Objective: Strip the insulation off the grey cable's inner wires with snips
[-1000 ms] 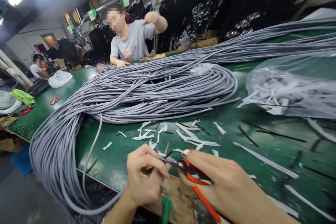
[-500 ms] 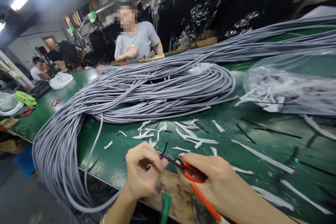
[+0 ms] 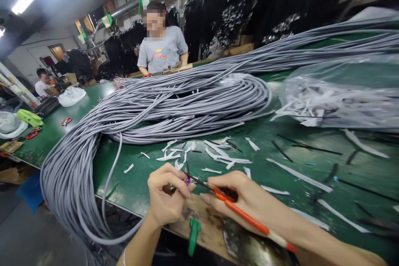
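Observation:
My left hand [image 3: 165, 193] pinches the end of a grey cable [image 3: 106, 199] whose thin coloured inner wires stick out at my fingertips. That cable loops down off the table's front edge and back up to the big pile. My right hand [image 3: 240, 199] grips orange-handled scissors [image 3: 224, 197], and their blades reach left to the wire ends by my left fingers. Both hands hover over the worn front edge of the green table [image 3: 131, 187].
A large bundle of grey cables [image 3: 174, 104] covers the table's middle and left. White paper strips [image 3: 215, 151] and black offcuts lie scattered before it. A clear plastic bag of scraps [image 3: 339, 99] sits at right. A person in a grey shirt [image 3: 162, 52] works opposite; red scissors [image 3: 65, 121] lie far left.
The scissors' blades have closed in on the wire ends, and both my hands shifted slightly left and up. The person opposite lowered a raised arm and now works at the table.

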